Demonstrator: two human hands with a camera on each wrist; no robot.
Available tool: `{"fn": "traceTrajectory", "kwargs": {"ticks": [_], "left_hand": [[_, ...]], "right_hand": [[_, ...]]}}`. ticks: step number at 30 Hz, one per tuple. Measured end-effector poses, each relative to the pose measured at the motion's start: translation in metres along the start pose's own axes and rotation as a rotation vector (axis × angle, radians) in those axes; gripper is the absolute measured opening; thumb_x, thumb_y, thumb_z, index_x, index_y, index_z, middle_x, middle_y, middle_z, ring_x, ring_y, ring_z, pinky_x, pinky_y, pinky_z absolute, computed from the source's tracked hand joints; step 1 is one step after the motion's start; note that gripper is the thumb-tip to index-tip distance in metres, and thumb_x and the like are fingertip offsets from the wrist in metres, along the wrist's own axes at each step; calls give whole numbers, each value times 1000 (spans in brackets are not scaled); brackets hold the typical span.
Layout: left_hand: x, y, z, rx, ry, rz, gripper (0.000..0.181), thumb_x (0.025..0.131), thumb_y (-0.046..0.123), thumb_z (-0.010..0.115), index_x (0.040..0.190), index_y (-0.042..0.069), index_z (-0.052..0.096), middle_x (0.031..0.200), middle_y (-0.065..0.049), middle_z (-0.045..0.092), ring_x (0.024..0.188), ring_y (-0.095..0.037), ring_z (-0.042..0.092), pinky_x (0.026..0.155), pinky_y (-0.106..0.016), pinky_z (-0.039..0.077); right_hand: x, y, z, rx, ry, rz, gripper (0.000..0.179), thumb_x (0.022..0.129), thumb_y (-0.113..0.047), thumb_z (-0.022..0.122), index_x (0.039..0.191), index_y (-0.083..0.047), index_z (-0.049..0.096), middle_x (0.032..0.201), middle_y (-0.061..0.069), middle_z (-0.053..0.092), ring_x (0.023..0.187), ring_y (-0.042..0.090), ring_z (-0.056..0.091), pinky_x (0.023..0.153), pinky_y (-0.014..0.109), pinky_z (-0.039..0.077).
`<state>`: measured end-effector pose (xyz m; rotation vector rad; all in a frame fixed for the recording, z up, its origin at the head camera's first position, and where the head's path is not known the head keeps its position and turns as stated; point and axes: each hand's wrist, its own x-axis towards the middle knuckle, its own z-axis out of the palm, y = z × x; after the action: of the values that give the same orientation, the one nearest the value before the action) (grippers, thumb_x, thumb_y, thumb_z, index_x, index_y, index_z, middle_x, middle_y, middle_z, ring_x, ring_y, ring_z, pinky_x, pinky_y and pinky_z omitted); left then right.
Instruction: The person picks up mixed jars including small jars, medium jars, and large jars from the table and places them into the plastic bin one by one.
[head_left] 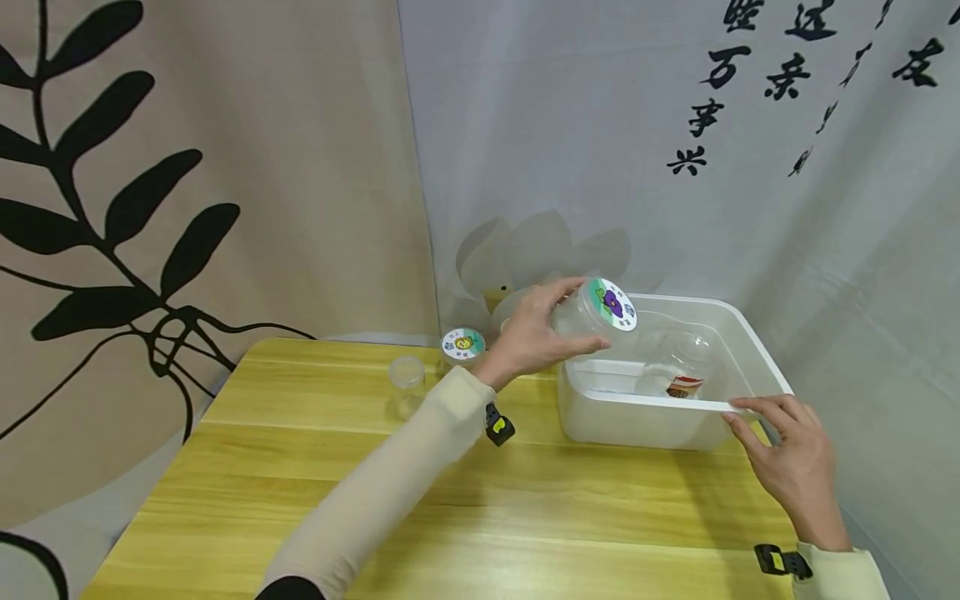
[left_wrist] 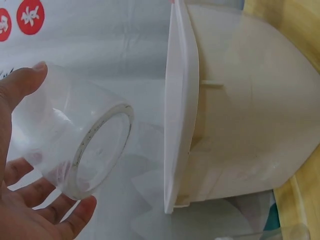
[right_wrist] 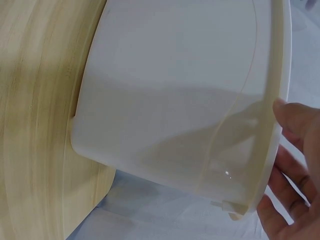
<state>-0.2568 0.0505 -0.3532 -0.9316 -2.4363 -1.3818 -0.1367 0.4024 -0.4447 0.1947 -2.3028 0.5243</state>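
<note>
My left hand (head_left: 531, 333) grips a clear plastic jar (head_left: 576, 318) around its side, tilted above the left end of the white plastic bin (head_left: 637, 425). A round sticker with a purple flower covers the jar's lid (head_left: 611, 303). The left wrist view shows the jar's round base (left_wrist: 102, 152), with thumb on one side and fingers on the other. At the bin's near right corner, my right hand (head_left: 797, 458) pinches the rim (right_wrist: 280, 107), thumb against the outer face and fingers over the edge. Inside the bin lies another clear jar (head_left: 686, 358) with a red and brown label.
Left of the bin, a clear jar with a yellow-and-green stickered lid (head_left: 463, 343) stands on the wooden table (head_left: 525, 517), partly behind my left wrist. A smaller clear container (head_left: 407, 379) is beside it. Fabric curtains (head_left: 562, 125) hang behind the table.
</note>
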Motion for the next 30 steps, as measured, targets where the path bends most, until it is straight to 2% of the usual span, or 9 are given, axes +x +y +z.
{"fn": "traceTrajectory", "kwargs": {"ticks": [5,9,13,17,24,30], "left_hand": [[3,3,6,20,-45,15,84,77,41,91,149,20,53,139,1,63,120,-17,58,96,-33,56],[5,6,10,46,-88,-2,86,77,43,90,150,21,51,142,0,61,121,-16,56,98,-34,55],[6,8,12,86,-146,-22,88,80,48,87,154,22,47,145,0,59,128,-19,53,107,-38,50],[5,7,13,87,-187,-31,86,85,50,81,157,22,42,148,-1,57,136,-23,51,113,-43,46],[-4,-4,8,51,-130,-30,84,86,47,82,156,25,43,149,-2,56,138,-24,50,113,-46,45],[-14,-13,-1,83,-85,-45,88,85,54,79,158,24,39,159,0,44,149,-24,38,119,-51,39]], "right_hand": [[0,0,1,5,3,-3,37,66,4,91,100,-7,80,93,10,66,91,-3,34,71,29,30],[0,0,1,2,2,3,37,66,4,91,100,-7,79,93,10,66,91,-5,33,71,29,30],[0,0,1,-1,-1,9,37,66,4,91,100,-7,79,94,11,66,92,-4,33,72,30,30],[0,0,1,-3,-1,9,38,66,3,91,100,-8,80,94,10,67,92,-7,32,71,28,30],[-1,0,2,15,3,-7,39,65,5,91,100,-7,79,93,11,66,92,-4,34,72,31,32],[0,-1,2,20,3,0,37,66,5,90,100,-6,79,94,12,66,94,-3,35,72,32,32]]}}
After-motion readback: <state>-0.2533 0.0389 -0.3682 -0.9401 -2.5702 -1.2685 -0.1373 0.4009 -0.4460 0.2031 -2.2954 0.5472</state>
